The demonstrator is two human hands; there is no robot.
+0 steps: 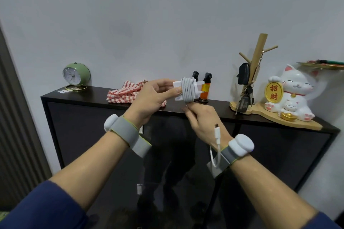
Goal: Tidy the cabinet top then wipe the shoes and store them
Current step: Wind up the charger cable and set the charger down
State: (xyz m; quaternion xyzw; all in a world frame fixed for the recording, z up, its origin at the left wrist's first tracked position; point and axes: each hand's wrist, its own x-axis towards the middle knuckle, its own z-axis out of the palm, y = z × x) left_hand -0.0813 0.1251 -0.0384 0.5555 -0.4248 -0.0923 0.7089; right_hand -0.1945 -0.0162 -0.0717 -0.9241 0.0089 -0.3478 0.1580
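Charger with its cable wound round it is up in the air, just in front of the cabinet top and slightly above its front edge, not resting on it. My left hand has it: fingers on the upper face and thumb underneath, pinching the bare end of the block on the side away from the prongs. My right hand sits just below the coil with its fingers curled in, and they look to be pinching the strand that comes off the coil, though the contact is mostly hidden. The loose tail loops down past my right wrist and the connector stands up against the back of that hand. I judge the block light, rigid and smooth, so hold it on the flat faces. The cable is soft and springy, and the wraps will likely loosen unless the tail is tucked in. I'd keep off the prongs.
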